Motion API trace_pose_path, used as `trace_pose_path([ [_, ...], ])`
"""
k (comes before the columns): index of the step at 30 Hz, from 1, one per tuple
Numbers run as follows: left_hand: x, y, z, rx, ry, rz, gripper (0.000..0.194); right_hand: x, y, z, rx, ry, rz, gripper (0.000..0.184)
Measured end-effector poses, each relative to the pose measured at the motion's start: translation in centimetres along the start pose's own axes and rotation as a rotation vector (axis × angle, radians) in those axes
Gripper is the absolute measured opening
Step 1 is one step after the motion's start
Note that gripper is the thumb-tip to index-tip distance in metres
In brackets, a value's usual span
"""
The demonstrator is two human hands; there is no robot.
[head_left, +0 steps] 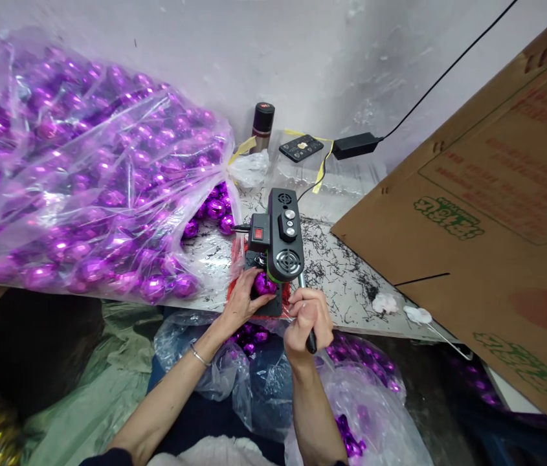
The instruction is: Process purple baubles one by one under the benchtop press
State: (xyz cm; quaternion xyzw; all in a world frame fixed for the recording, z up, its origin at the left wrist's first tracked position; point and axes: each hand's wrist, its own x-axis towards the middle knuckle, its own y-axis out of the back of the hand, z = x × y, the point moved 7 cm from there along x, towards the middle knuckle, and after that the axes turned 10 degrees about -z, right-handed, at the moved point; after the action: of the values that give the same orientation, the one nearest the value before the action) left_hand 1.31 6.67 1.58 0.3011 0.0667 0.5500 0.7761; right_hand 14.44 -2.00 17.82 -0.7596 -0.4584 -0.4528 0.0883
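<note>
A shiny purple ball ornament (265,283) sits under the head of a small black bench press (287,236) with a red switch on its side box. My left hand (246,296) grips the ball between thumb and fingers at the press base (273,305). My right hand (308,321) is wrapped around the lever handle (311,343) at the press's right side. Part of the ball is hidden by the press head and my fingers.
A large clear bag of purple balls (89,181) fills the left, its mouth open near the press. A cardboard box (487,213) leans in at right. Behind stand a dark bottle (263,120), a phone (301,148) and a power adapter (357,145). Black scraps (336,278) litter the table.
</note>
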Motion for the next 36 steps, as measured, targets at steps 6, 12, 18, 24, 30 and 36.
trace_pose_path([
  [6,0.0,-0.2,0.1,0.028,-0.017,0.006,0.058,-1.7,-0.8,1.2,-0.022,0.075,0.046,0.040],
  [12,0.0,-0.1,0.0,0.029,0.014,0.002,0.057,-1.7,-0.9,1.3,0.000,0.095,0.079,0.041],
  [18,0.0,-0.2,0.0,0.019,0.002,0.015,0.057,-2.3,-1.1,2.0,-0.005,0.086,0.084,0.042],
  [24,0.2,-0.3,0.0,0.020,-0.014,0.024,0.055,-2.3,-1.1,2.1,-0.021,0.102,0.079,0.044],
  [30,0.6,-0.1,-0.1,0.032,-0.025,0.024,0.054,-2.4,-1.2,2.5,0.009,0.115,0.091,0.041],
  [36,0.9,0.2,-0.1,0.018,-0.037,0.037,0.050,-2.4,-1.5,2.8,0.028,0.172,0.091,0.039],
])
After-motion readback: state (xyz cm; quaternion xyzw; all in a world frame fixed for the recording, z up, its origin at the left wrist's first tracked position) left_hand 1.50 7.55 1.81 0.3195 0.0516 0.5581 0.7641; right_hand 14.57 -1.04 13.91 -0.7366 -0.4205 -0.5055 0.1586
